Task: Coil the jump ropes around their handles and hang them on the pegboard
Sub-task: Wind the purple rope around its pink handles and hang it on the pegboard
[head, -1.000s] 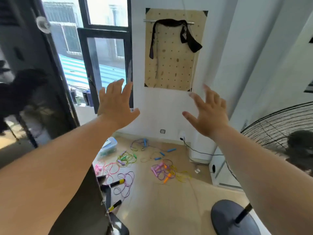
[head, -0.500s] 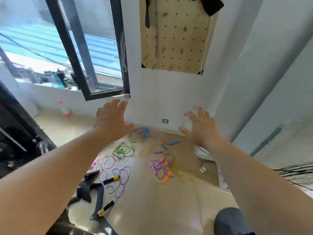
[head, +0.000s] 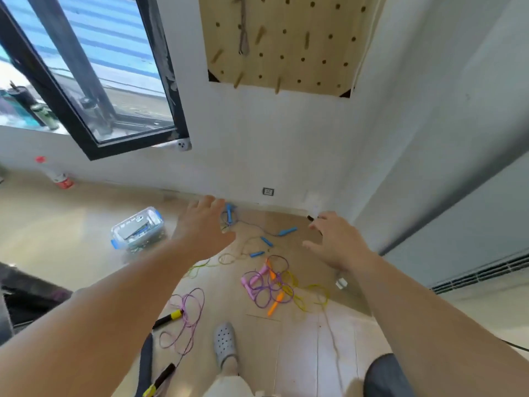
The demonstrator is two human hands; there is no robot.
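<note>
The white wall (head: 257,138) fills the far side, with a black-framed window (head: 94,81) swung open at far left and a wooden pegboard (head: 289,44) at far centre. Wooden pegs stick out of the pegboard, and one dark cord (head: 243,32) hangs from it. No jump rope hangs there.

Both bare arms reach forward over the pale floor (head: 71,224). The left hand (head: 204,227) and the right hand (head: 337,242) are held well apart, with fingers spread and holding nothing.

A clear plastic box (head: 137,229) with a blue latch sits on the floor left of the left hand. Its contents are blurred – pale and blue shapes, no more can be told.

The jump ropes lie loose and uncoiled on the floor:
- a rope with blue handles (head: 287,231) far, between the hands
- a tangle of pink, purple, orange and yellow ropes (head: 266,282) near the right arm
- a purple rope (head: 187,313) with a black and yellow handle (head: 167,318) nearer, to the left

A grey shoe (head: 225,343) stands near centre, and a red-capped bottle (head: 55,174) stands at far left under the window. A small wall socket (head: 268,191) sits low on the wall.
</note>
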